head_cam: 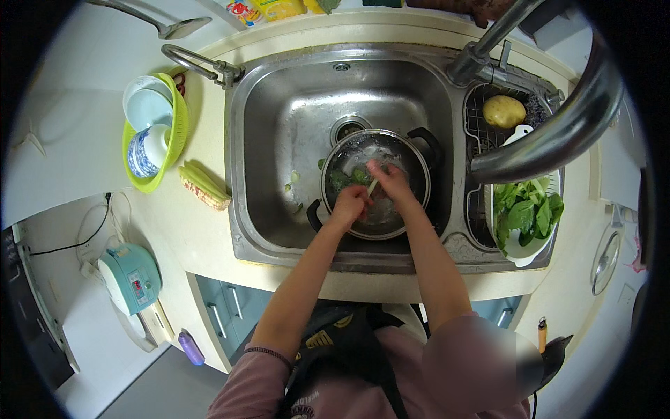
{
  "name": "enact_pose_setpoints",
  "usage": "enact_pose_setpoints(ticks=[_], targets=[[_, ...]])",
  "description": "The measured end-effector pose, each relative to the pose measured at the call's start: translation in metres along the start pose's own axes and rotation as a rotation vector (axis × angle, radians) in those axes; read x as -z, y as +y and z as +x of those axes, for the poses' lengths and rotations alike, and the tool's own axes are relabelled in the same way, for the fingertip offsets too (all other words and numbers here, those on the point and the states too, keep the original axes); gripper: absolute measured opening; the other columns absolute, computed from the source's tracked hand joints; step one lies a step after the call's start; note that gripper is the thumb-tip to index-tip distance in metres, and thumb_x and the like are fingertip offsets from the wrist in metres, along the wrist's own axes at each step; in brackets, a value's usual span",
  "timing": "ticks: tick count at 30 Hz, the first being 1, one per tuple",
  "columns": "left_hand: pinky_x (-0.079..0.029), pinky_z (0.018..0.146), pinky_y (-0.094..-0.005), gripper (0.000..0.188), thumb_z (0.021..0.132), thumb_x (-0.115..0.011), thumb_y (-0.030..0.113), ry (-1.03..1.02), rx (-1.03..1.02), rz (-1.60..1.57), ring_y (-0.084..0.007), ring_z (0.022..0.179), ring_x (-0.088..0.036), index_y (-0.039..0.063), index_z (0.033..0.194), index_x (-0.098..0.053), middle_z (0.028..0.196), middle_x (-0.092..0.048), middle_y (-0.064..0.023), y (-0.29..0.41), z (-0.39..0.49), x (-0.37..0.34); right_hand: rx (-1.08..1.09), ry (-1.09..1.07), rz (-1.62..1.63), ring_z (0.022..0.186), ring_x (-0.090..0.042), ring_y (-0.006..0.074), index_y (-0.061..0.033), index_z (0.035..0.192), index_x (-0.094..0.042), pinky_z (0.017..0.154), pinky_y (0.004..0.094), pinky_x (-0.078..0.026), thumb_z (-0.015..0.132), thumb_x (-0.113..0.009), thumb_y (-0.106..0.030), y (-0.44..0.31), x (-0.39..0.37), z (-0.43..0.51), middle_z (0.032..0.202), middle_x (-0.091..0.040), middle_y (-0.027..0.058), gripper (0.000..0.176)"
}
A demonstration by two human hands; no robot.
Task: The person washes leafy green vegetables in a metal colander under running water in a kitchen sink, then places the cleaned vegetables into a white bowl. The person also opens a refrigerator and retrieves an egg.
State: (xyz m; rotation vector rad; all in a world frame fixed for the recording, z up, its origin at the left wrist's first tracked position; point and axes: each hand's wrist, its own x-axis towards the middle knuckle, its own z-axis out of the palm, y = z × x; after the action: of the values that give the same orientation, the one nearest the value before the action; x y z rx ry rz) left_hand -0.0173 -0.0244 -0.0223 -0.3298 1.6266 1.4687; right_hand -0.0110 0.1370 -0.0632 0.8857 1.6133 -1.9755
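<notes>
A metal pot (pixel 374 230) with black side handles stands in the stainless steel sink, holding water and leafy greens (pixel 340 179). Both hands are over the pot. My left hand (pixel 352 204) grips the lower end of a pale green stalk (pixel 372 187). At the stalk's upper end is my right hand (pixel 390 180), its fingers against it. A few leaf scraps (pixel 295 176) lie on the sink floor left of the pot. Right of the sink, a white basket (pixel 526 255) holds more leafy greens (pixel 528 212).
The curved metal faucet (pixel 555 141) arches over the sink's right side. A potato (pixel 503 111) rests on the wire rack. Left of the sink are corn (pixel 204 187) and a green basket (pixel 180 120) of bowls. A rice cooker (pixel 130 277) stands at lower left.
</notes>
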Motion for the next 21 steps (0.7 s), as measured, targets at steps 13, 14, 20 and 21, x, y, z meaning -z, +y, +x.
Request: enact_pose_setpoints(ticks=[13,14,20,21], targets=[[-0.055,0.067,-0.0302,0.02,0.085,-0.07,0.011,0.248,-0.095,-0.649,-0.0179,0.076,-0.065,-0.001,0.101,-0.064,0.084,-0.067,-0.0058,0.013,0.013,-0.022,0.119,0.267,0.169,0.058,-0.059,0.0158,0.0026,0.087,-0.067,0.054,0.0313,-0.048,0.083,-0.072,-0.033,-0.02,-0.012,-0.037,0.072,-0.065,0.0056,0.036],[-0.054,0.066,-0.0294,0.02,0.086,-0.069,0.012,0.26,-0.113,-0.529,-0.0166,0.074,-0.064,0.0,0.101,-0.065,0.084,-0.067,-0.0051,0.011,0.014,-0.019,0.175,0.336,0.113,0.063,-0.06,0.0161,0.0031,0.09,-0.067,0.059,0.031,-0.049,0.084,-0.072,-0.032,-0.019,-0.012,-0.036,0.076,-0.066,0.0058,0.036],[-0.045,0.06,-0.0279,0.019,0.09,-0.054,0.007,0.143,-0.174,0.13,-0.0111,0.069,-0.056,-0.001,0.103,-0.066,0.085,-0.066,-0.0052,-0.001,0.023,-0.016,0.395,0.11,-0.074,0.077,-0.059,0.0136,0.0001,0.095,-0.068,0.071,0.0287,-0.046,0.087,-0.068,-0.027,0.013,-0.011,-0.008,0.084,-0.067,0.0043,0.028],[-0.045,0.061,-0.0285,0.02,0.089,-0.054,0.007,0.155,-0.198,0.179,-0.0119,0.07,-0.057,-0.001,0.104,-0.065,0.086,-0.066,-0.0055,-0.002,0.023,-0.018,0.291,0.039,-0.126,0.075,-0.058,0.0122,-0.0008,0.094,-0.067,0.069,0.0278,-0.046,0.088,-0.067,-0.026,0.019,-0.012,-0.002,0.082,-0.066,0.0028,0.026]])
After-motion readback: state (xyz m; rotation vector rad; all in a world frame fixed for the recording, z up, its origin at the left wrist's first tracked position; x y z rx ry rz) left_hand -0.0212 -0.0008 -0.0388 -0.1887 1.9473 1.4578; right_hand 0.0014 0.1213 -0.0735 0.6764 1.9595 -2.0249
